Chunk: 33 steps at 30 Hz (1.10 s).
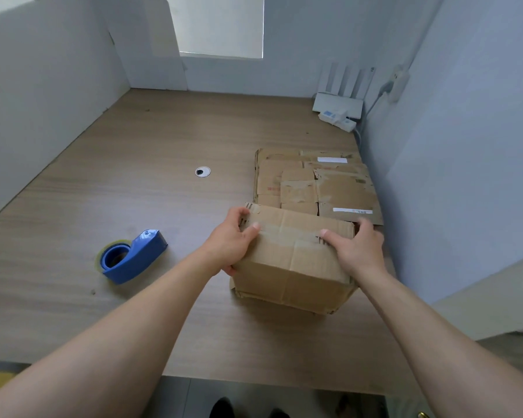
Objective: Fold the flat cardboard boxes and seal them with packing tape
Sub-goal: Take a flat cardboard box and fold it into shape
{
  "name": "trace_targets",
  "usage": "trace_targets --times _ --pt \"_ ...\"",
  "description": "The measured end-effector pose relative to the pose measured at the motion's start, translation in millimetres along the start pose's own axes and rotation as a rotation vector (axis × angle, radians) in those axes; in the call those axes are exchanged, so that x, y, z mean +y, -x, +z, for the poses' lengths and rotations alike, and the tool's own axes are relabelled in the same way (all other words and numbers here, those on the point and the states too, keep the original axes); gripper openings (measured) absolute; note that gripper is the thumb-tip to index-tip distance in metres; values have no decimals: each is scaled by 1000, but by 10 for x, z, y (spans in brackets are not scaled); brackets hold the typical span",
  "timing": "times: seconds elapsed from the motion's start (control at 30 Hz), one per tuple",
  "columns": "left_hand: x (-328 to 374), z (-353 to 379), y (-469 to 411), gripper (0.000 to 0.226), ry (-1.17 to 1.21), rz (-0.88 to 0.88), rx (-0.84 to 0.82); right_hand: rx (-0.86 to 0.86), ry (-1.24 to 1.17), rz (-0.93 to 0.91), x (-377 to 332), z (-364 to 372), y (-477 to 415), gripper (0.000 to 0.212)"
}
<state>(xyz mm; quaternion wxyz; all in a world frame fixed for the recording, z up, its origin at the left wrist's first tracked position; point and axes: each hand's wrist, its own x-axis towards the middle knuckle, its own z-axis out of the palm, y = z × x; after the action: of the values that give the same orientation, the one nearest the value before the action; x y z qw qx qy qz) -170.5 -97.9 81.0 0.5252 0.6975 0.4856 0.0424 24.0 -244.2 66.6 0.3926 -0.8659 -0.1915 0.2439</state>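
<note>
A person grips a partly folded cardboard box (293,260) with both hands at a wood-grain counter (118,182). The box sits near the counter's front edge, right of centre. The left hand (230,242) clasps the box's left end, thumb pressed on the top panel and fingers curled round the far corner. The right hand (357,248) holds the opposite end the same way, thumb on top and fingers wrapped over the far right edge. Just behind the box lies a stack of flattened cardboard boxes (311,182), some bearing white labels, close to the right wall. A blue tape dispenser (133,256) loaded with clear packing tape rests on the counter well to the left of the box. A round cable grommet (202,171) is set into the counter's middle. A white router (338,98) and a power strip (338,119) occupy the far right corner.
</note>
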Motion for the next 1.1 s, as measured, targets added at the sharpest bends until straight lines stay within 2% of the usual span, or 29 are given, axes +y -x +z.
trace_targets --times 0.07,0.13,0.23,0.43,0.57,0.67,0.8,0.83,0.93,1.1 --pt "13 12 5 54 -3 -22 10 -107 -6 94 39 1 9 66" --pt "2 4 9 59 48 -96 7 -167 63 95 57 -6 15 64" --pt "-60 -38 35 48 129 -193 4 -186 161 38 73 -2 50 67" --pt "-217 -312 228 45 36 -142 76 -232 145 -57 37 188 320 61" --pt "-317 -656 376 42 71 -100 164 -239 130 -156 -219 314 420 62" --pt "-303 -886 441 37 159 -7 208 -186 120 -281 -473 324 449 62" --pt "-283 -967 465 43 325 195 285 6 -1 -530 -586 364 506 63" --pt "-284 -919 463 39 403 227 311 54 -49 -595 -533 399 508 64" --pt "-332 -627 427 25 571 171 420 99 -112 -657 -255 546 469 73" --pt "-530 -189 347 46 786 23 501 67 -79 -616 224 777 429 91"
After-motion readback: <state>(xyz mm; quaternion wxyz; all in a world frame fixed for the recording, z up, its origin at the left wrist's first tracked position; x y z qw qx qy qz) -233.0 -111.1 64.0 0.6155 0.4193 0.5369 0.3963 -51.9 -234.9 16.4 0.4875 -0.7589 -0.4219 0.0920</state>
